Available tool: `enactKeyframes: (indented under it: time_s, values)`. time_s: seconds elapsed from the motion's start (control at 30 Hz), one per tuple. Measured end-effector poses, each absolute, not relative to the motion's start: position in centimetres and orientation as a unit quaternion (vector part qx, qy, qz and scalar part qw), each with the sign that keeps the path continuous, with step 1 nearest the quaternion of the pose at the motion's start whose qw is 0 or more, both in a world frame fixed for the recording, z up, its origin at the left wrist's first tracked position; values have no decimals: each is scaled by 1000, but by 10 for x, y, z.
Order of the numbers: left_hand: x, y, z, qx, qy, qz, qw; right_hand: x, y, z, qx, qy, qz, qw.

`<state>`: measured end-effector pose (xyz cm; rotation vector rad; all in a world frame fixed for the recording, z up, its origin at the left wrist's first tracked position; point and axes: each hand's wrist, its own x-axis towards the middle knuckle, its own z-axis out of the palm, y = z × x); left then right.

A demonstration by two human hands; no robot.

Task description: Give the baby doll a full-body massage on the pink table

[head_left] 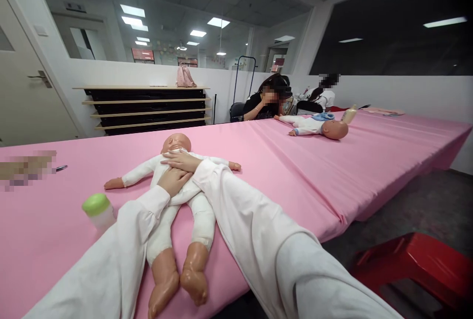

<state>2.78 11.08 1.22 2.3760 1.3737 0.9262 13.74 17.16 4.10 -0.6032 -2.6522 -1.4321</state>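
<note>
A baby doll (pixel 201 210) in a white suit lies on its back on the pink-covered table (pixel 288 181), head away from me and bare feet toward me. My left hand (pixel 173 181) rests flat on the doll's belly and chest, fingers stretched out. Across the upper chest lies my right hand (pixel 183 160), its fingers spread and pointing left. Neither hand grips anything; both touch the white suit. Left of the doll, close to my left sleeve, stands a clear bottle with a green lid (pixel 96 203).
A second baby doll (pixel 314 126) lies farther right, near a pale bottle (pixel 349 114). One person (pixel 264 102) sits behind the table, head on hand; another (pixel 325 94) sits beyond. A red stool (pixel 417 265) stands at the right. A pen (pixel 61 167) lies at the left.
</note>
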Motion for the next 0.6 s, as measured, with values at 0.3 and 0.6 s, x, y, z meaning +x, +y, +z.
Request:
enactKeyframes:
  time_s: [0.3, 0.6]
  values:
    - [1, 86, 18, 737, 602, 281, 123, 212, 110, -1, -459, -851, 196, 164]
    - [19, 134, 43, 754, 579, 309, 20, 147, 135, 36, -570, -754, 96, 312]
